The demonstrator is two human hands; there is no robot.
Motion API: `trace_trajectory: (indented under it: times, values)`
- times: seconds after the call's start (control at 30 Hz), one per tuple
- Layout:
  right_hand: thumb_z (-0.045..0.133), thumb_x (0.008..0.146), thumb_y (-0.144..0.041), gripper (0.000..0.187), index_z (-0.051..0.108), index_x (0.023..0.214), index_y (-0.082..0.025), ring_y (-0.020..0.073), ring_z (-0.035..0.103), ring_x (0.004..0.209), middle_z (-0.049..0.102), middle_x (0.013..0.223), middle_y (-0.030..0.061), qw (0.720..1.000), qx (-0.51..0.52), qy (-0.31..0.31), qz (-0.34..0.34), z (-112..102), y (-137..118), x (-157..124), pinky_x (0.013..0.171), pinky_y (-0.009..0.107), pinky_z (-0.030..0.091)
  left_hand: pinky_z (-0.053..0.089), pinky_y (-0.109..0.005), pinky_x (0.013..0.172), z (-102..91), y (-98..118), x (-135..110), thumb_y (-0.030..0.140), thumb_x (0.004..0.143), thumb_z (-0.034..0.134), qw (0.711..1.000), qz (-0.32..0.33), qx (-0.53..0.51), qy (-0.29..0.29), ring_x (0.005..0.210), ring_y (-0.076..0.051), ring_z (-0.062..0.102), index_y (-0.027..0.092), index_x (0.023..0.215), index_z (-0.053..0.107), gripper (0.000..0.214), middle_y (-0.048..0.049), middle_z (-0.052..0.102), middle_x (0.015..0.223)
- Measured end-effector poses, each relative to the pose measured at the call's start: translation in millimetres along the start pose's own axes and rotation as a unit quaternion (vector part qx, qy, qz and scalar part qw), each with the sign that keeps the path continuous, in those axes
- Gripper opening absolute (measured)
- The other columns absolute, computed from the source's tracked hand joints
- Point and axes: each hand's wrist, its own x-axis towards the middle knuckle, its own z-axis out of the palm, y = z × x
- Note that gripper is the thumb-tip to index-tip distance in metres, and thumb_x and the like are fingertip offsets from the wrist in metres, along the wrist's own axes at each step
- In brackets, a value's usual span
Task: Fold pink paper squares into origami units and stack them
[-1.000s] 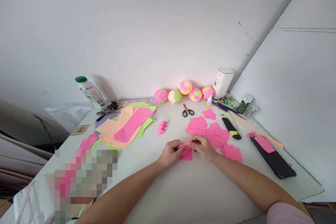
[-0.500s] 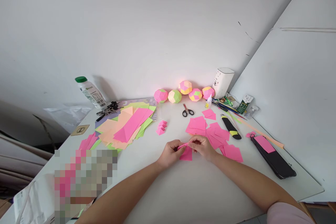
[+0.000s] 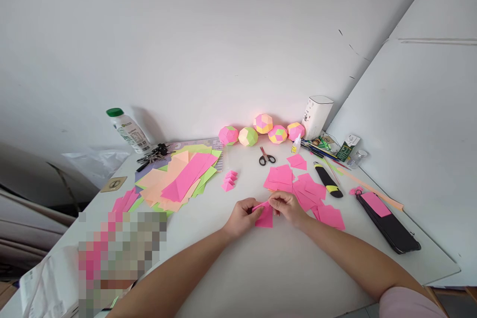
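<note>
A small pink piece of paper (image 3: 265, 217) hangs between my two hands, its upper edge pinched. My left hand (image 3: 244, 216) grips it from the left, thumb on top. My right hand (image 3: 286, 207) is closed at the paper's upper right corner, fingertips together. Just beyond my hands lie loose pink paper squares (image 3: 281, 177), with more pink pieces (image 3: 330, 217) to the right. A short row of folded pink paper units (image 3: 229, 181) sits to the left, ahead of my left hand.
Scissors (image 3: 267, 157), a glue bottle (image 3: 296, 145) and several paper balls (image 3: 248, 136) stand toward the wall. A cutter (image 3: 328, 180) and black pouch (image 3: 387, 223) lie right. Coloured sheets (image 3: 175, 179), keys (image 3: 153, 155) and a white bottle (image 3: 128, 129) are left.
The pink paper's upper part looks flatter toward me, and my right fingertips have shifted very slightly along its edge. Everything else stays in place.
</note>
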Motion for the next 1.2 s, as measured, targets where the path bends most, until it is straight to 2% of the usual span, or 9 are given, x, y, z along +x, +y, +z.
trace_trajectory:
  times: [0.23,0.37,0.5,0.67,0.97,1.2]
  values:
    - [0.053,0.085,-0.039,0.022,0.054,0.077,-0.018,0.0108,0.049,0.05,0.051,0.055,-0.0034,1.0,0.006,-0.016,0.0,2.5,-7.6,-5.1,0.051,0.024,0.041,0.036,-0.023,0.054,0.0,-0.3,0.8,0.041,0.077,0.057,1.0,-0.003,-0.015,0.004,0.057,-0.01,0.044,0.014,0.067,0.058,0.029,0.0009,0.049,0.064]
    - [0.059,0.081,-0.037,0.019,0.054,0.088,-0.02,0.01,0.05,0.053,0.054,0.068,-0.0022,1.0,-0.008,-0.027,-0.006,5.3,-9.3,-7.2,0.049,0.023,0.041,0.036,-0.023,0.054,-0.5,0.0,1.1,0.04,0.077,0.057,1.0,-0.005,-0.015,-0.006,0.058,-0.01,0.045,0.014,0.069,0.06,0.027,0.0005,0.051,0.065]
    - [0.059,0.081,-0.037,0.02,0.06,0.082,-0.017,0.0103,0.052,0.054,0.056,0.071,0.0007,0.998,-0.054,-0.04,-0.018,7.1,-7.8,-6.4,0.049,0.023,0.043,0.037,-0.023,0.055,-0.3,1.4,0.8,0.038,0.077,0.058,1.0,-0.003,-0.01,-0.018,0.06,-0.011,0.047,0.013,0.071,0.062,0.025,0.0,0.052,0.066]
    - [0.058,0.082,-0.037,0.021,0.059,0.079,-0.017,0.0093,0.053,0.052,0.054,0.069,-0.0009,0.998,-0.053,-0.015,-0.02,6.3,-6.2,-5.8,0.048,0.022,0.045,0.042,-0.024,0.061,0.7,0.5,1.8,0.038,0.077,0.059,0.997,-0.004,-0.072,-0.019,0.067,-0.013,0.054,0.014,0.081,0.063,0.025,-0.0032,0.06,0.074]
    - [0.058,0.082,-0.035,0.019,0.063,0.083,-0.017,0.0101,0.055,0.055,0.06,0.073,0.0016,0.996,-0.077,-0.039,-0.025,8.1,-9.6,-6.6,0.05,0.022,0.046,0.042,-0.023,0.059,0.2,-0.6,2.6,0.037,0.077,0.061,0.997,0.006,-0.074,-0.017,0.064,-0.012,0.055,0.014,0.078,0.064,0.023,-0.0021,0.061,0.071]
    - [0.056,0.083,-0.037,0.023,0.066,0.086,-0.016,0.0102,0.056,0.05,0.061,0.067,0.0009,0.996,-0.081,-0.019,-0.017,6.9,-5.9,-6.1,0.047,0.022,0.047,0.047,-0.026,0.065,2.3,-2.4,3.3,0.037,0.073,0.066,0.992,-0.018,-0.124,0.018,0.07,-0.014,0.06,0.015,0.086,0.06,0.027,-0.0036,0.066,0.078]
